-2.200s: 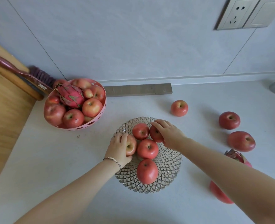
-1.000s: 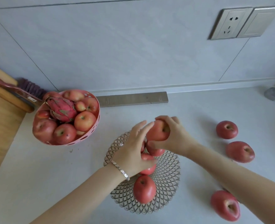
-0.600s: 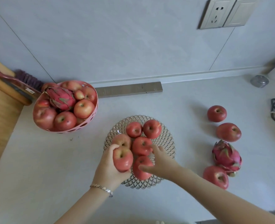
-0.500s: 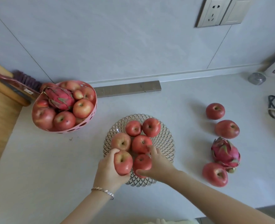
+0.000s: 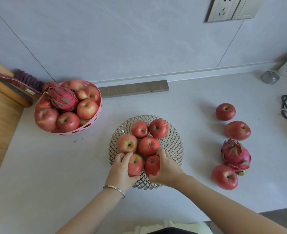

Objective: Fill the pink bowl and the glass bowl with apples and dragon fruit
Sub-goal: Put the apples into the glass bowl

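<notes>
The left hand (image 5: 120, 173) grips 1 apple (image 5: 135, 165) and the right hand (image 5: 166, 169) grips another apple (image 5: 152, 165), both at the near edge of the glass bowl (image 5: 171, 144), which holds 4 more apples. The pink bowl (image 5: 82, 130), well to the left, is heaped with apples and 1 dragon fruit (image 5: 62, 98). On the counter (image 5: 55, 166) to the right lie 3 apples and a second dragon fruit (image 5: 235, 154), which seems to touch the nearest one.

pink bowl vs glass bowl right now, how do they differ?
The pink bowl is opaque with round holes in its wall; the glass bowl is clear with a diamond pattern. The pink bowl is heaped with apples plus a dragon fruit; the glass bowl holds six apples and no dragon fruit. The left hand and right hand each grip an apple in the glass bowl; no hand touches the pink bowl. Both sit on the counter.
</notes>
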The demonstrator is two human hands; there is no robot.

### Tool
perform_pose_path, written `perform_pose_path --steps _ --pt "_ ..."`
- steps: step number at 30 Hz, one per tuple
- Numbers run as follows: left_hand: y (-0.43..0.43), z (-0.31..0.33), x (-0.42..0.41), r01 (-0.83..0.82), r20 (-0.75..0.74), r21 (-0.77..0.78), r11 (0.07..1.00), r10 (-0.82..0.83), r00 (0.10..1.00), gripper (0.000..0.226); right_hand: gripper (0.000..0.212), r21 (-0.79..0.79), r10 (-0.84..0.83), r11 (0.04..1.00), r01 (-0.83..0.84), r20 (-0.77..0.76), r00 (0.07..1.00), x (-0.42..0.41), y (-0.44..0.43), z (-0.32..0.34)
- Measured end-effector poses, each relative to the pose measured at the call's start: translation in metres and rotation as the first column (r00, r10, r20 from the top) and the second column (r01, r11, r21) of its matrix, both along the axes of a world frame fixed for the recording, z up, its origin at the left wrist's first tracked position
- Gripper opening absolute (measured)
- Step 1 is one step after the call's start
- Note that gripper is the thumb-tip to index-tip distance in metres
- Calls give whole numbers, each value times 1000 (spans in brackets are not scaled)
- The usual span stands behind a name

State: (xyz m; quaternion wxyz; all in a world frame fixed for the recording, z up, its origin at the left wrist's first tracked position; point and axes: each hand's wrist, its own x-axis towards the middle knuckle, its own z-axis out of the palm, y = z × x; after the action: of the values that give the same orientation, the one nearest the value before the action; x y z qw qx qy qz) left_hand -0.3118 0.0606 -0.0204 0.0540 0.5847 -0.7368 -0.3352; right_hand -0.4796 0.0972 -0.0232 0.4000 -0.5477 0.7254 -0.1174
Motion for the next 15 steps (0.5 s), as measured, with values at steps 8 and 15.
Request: perform_pose_path --steps 8,15 --pt "-2 2 1 -94 -111 117 989 108 988 82 67 52 -7 999 2 88 996 -14 -1 3" --pt "-1 7 -5 -2 27 115 993 -1 1000 82 77 26 38 999 -40 59 998 -18 4 5"
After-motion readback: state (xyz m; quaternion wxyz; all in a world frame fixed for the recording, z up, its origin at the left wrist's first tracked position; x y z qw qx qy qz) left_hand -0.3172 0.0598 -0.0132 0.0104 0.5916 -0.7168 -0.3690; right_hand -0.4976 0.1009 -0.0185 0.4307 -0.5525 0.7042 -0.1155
